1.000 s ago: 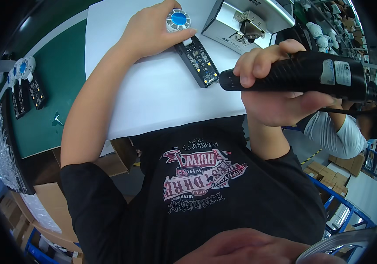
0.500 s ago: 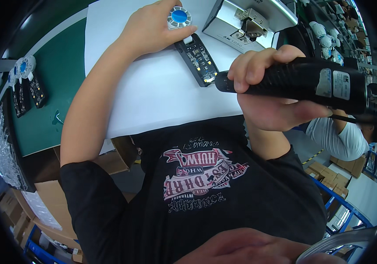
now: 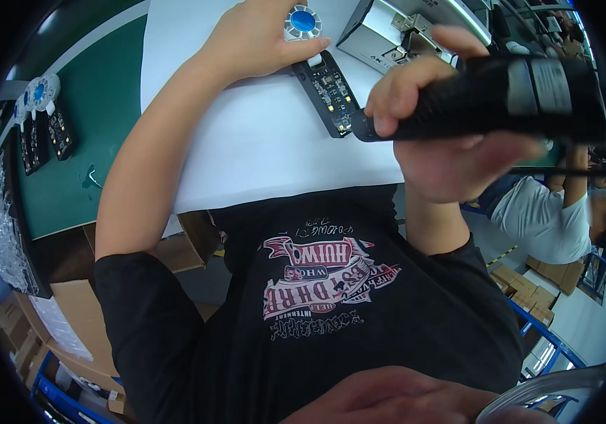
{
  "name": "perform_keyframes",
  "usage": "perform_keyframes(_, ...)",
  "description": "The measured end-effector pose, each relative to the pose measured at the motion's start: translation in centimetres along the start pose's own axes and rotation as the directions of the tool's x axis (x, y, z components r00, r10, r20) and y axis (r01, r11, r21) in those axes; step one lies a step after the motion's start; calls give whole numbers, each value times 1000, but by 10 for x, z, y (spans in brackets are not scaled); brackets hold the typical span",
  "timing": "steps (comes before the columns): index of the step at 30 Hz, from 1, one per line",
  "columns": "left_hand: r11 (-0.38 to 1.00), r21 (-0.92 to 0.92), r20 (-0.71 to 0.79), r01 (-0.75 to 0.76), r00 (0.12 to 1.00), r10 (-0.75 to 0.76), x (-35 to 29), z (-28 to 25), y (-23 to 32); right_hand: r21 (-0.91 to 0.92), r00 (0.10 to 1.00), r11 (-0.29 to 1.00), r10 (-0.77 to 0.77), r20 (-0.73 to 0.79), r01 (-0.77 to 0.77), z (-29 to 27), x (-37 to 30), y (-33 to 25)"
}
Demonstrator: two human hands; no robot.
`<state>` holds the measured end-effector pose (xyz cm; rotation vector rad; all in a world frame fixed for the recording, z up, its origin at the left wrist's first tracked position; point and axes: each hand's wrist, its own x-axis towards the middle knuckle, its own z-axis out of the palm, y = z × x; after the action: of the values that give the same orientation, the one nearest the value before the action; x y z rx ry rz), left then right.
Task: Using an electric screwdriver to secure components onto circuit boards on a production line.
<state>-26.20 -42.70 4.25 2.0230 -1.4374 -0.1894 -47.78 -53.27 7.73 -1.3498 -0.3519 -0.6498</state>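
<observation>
My left hand (image 3: 264,44) is closed on a small electronic unit, its thumb against a round white part with a blue centre (image 3: 303,23). From that part a narrow black housing with an exposed circuit board (image 3: 331,90) slants toward me on the white sheet (image 3: 267,148). My right hand (image 3: 436,166) is wrapped around a black electric screwdriver (image 3: 458,106), slightly blurred, with one finger raised. The driver's nose points left at the near end of the board. Whether its bit touches a screw cannot be made out.
A silver metal box (image 3: 368,34) stands beyond the screwdriver. Similar units (image 3: 60,134) sit at the far left over the green mat (image 3: 115,78). Clear plastic wrap (image 3: 6,233) and an open cardboard box (image 3: 80,318) are lower left. Another person in white (image 3: 543,215) is at right.
The screwdriver's rear end has swung upward in the picture, with my right hand tilting along. One right finger has lifted. The unit and silver box appear slightly farther right.
</observation>
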Motion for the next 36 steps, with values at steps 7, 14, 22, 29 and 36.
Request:
perform_keyframes(7, 1000, 5, -8, -16, 1000, 16, 0, -1, 1, 577, 900, 789, -387, 201, 210, -5, 60, 57)
perform_keyframes(14, 998, -13, -23, -54, 998, 54, 1, 2, 0, -36, 984, 983, 178, -8, -178, 3, 24, -5)
perform_keyframes(22, 999, -24, 11, -30, 999, 30, 3, -1, 3, 117, 961, 982, 174, -216, -151, 0, 30, -9)
perform_keyframes(29, 999, -22, 2, -31, 1000, 31, 0, -1, 0, 60, 967, 997, 26, 255, -43, -4, 30, -7)
perform_keyframes(36, 999, -24, -4, -36, 999, 36, 1, -1, -1, 83, 990, 993, 79, 115, -89, -5, 13, -12)
